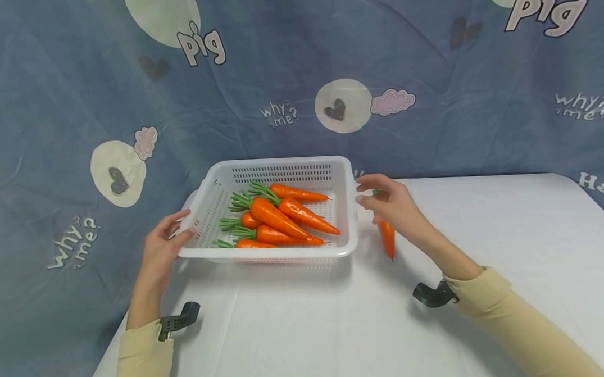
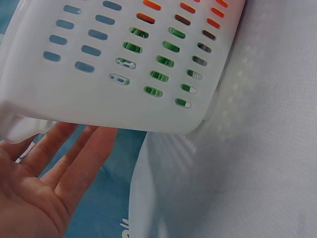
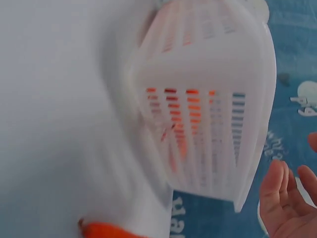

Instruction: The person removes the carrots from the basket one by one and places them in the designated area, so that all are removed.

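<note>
A white slotted basket [image 1: 264, 254] stands at the back left of the table and holds several orange carrots [image 1: 278, 217] with green tops. My left hand [image 1: 163, 245] holds the basket's left rim, thumb on top. In the left wrist view its fingers [image 2: 74, 158] lie straight beneath the basket [image 2: 99, 99]. My right hand [image 1: 391, 204] hovers open beside the basket's right rim, and I cannot tell whether it touches. One loose carrot [image 1: 388, 238] lies on the table just under that hand. The right wrist view shows the carrot [image 3: 106, 231] apart from my right hand [image 3: 287, 208], with the basket [image 3: 213, 163] between them.
A white cloth covers the table [image 1: 338, 322]. A blue printed backdrop [image 1: 50, 109] hangs behind and to the left. The basket's left end sits at the table's back left corner, close to the edge. Black camera mounts show on both wrists.
</note>
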Action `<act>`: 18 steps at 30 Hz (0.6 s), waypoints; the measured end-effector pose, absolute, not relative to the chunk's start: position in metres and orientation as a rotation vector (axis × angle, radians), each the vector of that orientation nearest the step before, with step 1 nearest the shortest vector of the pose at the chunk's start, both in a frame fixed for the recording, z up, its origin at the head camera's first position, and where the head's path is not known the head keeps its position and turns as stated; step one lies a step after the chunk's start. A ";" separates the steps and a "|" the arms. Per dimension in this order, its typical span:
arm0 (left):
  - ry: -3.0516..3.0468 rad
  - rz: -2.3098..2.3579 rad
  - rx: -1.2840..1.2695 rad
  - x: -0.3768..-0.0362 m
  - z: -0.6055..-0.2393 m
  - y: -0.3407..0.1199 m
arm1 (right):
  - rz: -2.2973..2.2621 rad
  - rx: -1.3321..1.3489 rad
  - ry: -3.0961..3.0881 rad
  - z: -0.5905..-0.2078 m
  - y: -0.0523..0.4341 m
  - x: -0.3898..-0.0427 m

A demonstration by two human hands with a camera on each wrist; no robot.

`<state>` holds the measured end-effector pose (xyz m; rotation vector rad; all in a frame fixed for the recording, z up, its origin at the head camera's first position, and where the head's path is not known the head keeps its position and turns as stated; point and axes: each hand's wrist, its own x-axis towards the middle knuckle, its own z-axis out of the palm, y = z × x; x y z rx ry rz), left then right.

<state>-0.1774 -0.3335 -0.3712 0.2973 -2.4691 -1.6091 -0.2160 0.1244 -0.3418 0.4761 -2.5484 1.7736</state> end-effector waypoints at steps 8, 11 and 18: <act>-2.469 -1.598 0.309 -0.177 -0.371 -0.333 | 1.828 0.606 -2.457 -0.338 0.102 -0.213; -2.470 -1.594 0.308 -0.177 -0.372 -0.333 | 1.855 0.669 -2.417 -0.334 0.094 -0.209; -2.473 -1.592 0.315 -0.178 -0.372 -0.333 | 1.883 0.768 -2.354 -0.339 0.078 -0.215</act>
